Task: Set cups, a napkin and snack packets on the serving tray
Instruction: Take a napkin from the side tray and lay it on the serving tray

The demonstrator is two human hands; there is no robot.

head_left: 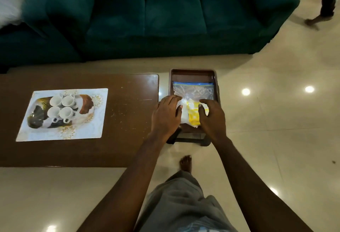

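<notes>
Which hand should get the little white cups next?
Probably the left hand: it is at the tray's left edge, nearer the four white cups on the placemat. The right hand would have to reach across the body.

The tray is brown, the packet yellow, the napkin white, the cups white, the desk dark brown, the sofa teal.

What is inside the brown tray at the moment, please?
A clear zip bag lies at the far end of the tray; nearer, a yellow packet beside a white bundle. The left hand and right hand partly cover these, hiding anything beneath.
</notes>
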